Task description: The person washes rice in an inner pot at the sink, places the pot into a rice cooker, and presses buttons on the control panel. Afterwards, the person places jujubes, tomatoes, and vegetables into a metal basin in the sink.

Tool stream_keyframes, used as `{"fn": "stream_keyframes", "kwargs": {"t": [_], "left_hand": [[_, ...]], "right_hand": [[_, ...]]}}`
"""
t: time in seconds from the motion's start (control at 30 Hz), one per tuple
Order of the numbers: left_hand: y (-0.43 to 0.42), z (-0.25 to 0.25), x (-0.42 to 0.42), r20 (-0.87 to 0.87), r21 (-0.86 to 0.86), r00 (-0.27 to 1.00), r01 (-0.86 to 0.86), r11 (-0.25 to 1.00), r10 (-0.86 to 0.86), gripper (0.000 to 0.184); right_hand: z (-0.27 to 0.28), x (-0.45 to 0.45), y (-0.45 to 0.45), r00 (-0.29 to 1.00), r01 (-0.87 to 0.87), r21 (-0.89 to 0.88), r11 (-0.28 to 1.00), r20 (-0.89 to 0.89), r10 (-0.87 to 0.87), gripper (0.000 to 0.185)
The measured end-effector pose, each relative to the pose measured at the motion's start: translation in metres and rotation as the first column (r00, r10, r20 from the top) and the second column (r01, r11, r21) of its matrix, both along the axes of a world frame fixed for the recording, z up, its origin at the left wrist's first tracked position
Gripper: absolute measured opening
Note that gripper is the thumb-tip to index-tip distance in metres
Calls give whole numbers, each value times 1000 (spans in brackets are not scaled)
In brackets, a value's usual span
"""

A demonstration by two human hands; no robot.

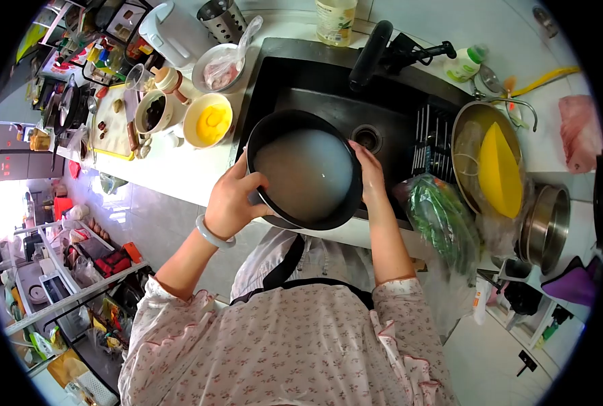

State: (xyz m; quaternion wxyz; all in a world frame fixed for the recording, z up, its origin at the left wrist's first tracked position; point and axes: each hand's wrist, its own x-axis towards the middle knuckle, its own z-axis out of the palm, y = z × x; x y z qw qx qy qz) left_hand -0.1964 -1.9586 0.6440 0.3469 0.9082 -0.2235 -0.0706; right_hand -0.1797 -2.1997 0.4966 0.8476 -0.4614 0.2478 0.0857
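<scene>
A round black pot, shaped like a rice cooker's inner pot, is held over the front edge of the black sink. Cloudy whitish water fills much of it, and what lies at the bottom is hard to make out. My left hand, a pale bangle on its wrist, grips the pot's left side with the thumb over the rim. On the opposite side, my right hand presses against the outer wall, its fingers partly hidden. The sink drain shows just right of the pot.
A black faucet rises behind the sink. Left on the counter are a bowl of yellow egg-like liquid, a bowl of bagged meat and a cutting board. Bagged greens and a metal basin stand right.
</scene>
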Motion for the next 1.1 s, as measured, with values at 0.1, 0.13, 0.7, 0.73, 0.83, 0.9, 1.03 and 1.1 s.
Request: {"fn": "stream_keyframes", "kwargs": {"t": [0.1,0.13,0.7,0.73,0.83,0.9,1.03,1.1], "left_hand": [[-2,5,1,15,63,1000,-2,998,1,35],[-2,7,1,14,65,1000,-2,998,1,35],[-7,20,2,122,233,991,20,972,-49,38],[-7,22,3,122,233,991,18,972,-48,38],[-7,29,3,84,311,995,27,950,-55,38],[-7,31,3,134,322,987,41,946,-88,37],[-3,33,3,100,333,992,44,942,-81,36],[-3,36,1,121,376,989,29,926,-80,36]], "right_hand": [[-11,5,-2,999,-19,48,999,-44,21,29],[-9,6,-2,998,-35,51,998,-48,37,29],[-13,17,8,998,-44,20,999,-32,45,31],[-14,16,10,998,-46,20,999,-32,46,31],[-16,15,16,1000,-14,109,994,-20,17,31],[-18,15,18,1000,-27,33,999,0,27,30],[-20,15,25,1000,-16,45,999,9,15,30],[-17,14,28,999,-32,44,999,4,32,31]]}}
